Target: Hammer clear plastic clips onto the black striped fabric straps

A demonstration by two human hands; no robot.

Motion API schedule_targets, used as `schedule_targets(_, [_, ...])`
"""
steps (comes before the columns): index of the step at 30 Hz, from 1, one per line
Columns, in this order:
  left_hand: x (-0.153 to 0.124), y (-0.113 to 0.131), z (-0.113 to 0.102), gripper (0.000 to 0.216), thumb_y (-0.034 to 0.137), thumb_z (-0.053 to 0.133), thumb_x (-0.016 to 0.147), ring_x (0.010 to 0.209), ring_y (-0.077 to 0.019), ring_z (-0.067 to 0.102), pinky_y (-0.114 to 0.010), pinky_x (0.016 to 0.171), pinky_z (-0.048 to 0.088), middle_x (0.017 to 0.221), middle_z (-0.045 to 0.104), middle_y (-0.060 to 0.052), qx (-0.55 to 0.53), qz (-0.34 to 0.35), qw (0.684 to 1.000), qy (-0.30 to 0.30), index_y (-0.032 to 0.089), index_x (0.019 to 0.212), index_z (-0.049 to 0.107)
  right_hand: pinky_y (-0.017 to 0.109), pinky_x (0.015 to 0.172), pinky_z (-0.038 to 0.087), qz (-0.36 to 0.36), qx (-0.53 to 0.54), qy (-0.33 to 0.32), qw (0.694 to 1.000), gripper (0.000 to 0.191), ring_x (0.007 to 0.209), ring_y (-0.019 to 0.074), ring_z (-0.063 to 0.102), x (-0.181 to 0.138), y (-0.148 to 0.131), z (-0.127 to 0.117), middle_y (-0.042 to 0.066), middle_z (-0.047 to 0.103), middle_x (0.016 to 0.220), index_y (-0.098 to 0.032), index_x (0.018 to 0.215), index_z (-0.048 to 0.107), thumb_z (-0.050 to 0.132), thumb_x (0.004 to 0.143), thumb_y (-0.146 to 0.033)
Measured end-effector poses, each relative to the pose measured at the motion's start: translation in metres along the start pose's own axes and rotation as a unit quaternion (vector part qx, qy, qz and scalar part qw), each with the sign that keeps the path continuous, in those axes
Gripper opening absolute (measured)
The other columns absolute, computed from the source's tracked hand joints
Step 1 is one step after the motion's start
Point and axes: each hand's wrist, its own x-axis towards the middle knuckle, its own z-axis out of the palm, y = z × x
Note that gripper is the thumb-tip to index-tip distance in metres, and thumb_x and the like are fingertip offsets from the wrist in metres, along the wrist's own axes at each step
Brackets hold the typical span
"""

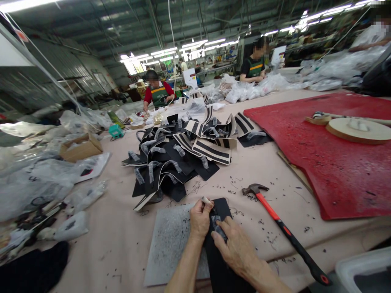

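Note:
A black panel (225, 208) lies partly over a grey, speckled board (171, 234) at the table's near edge. My left hand (200, 218) is closed at the panel's upper left edge, pinching a small whitish, rod-like piece (207, 200) whose kind I cannot make out. On the panel, my right hand (240, 246) has thumb and fingers around a plastic-wrapped handle (219, 231). A claw hammer (279, 226) with a red and black grip rests to the right of my hands.
Beyond the board is a pile of black panels (166, 156) with wrapped handles; some show pale backs with black stripes. A red mat (293, 134) at right bears a tape roll (360, 130). Small black bits dot the table. Plastic bags (45, 175) lie left. Co-workers (160, 95) sit opposite.

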Motion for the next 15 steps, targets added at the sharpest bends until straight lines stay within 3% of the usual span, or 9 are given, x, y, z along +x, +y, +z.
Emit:
schedule_targets(7, [-0.005, -0.001, 0.005, 0.018, 0.032, 0.063, 0.084, 0.076, -0.0201, 0.071, -0.027, 0.072, 0.054, 0.082, 0.077, -0.004, 0.083, 0.069, 0.994, 0.01, 0.017, 0.089, 0.073, 0.037, 0.089, 0.046, -0.015, 0.037, -0.018, 0.999, 0.037, 0.1, 0.0246, 0.06, -0.001, 0.006, -0.011, 0.011, 0.063, 0.11, -0.02, 0.12, 0.064, 0.043, 0.099, -0.042])
schedule_targets(9, [-0.007, -0.002, 0.006, 0.018, 0.03, 0.062, 0.085, 0.076, -0.0203, 0.072, -0.028, 0.073, 0.054, 0.084, 0.077, -0.005, 0.099, 0.087, 0.991, 0.006, 0.018, 0.091, 0.073, 0.036, 0.09, 0.046, -0.021, 0.021, 0.019, 0.999, 0.036, 0.101, 0.0237, 0.059, -0.001, 0.022, -0.024, 0.01, 0.062, 0.11, -0.02, 0.119, 0.062, 0.04, 0.101, -0.042])
schedule_targets(12, [-0.009, -0.004, 0.006, 0.018, 0.028, 0.061, 0.086, 0.082, -0.0219, 0.073, -0.03, 0.078, 0.055, 0.091, 0.078, -0.006, 0.119, 0.109, 0.987, -0.008, 0.019, 0.096, 0.073, 0.043, 0.089, 0.044, 0.032, -0.143, 0.125, 0.981, 0.036, 0.106, 0.0314, 0.056, -0.004, 0.067, -0.048, 0.016, 0.06, 0.114, -0.014, 0.121, 0.057, 0.046, 0.097, -0.038])
schedule_targets(15, [-0.009, -0.004, 0.005, 0.019, 0.024, 0.059, 0.086, 0.086, -0.0222, 0.073, -0.031, 0.081, 0.054, 0.094, 0.078, -0.006, 0.133, 0.123, 0.983, -0.026, 0.02, 0.097, 0.073, 0.045, 0.075, 0.044, 0.127, -0.293, 0.116, 0.94, 0.03, 0.094, 0.0357, 0.058, -0.013, 0.117, -0.069, 0.019, 0.059, 0.105, -0.012, 0.111, 0.059, 0.051, 0.092, -0.033])
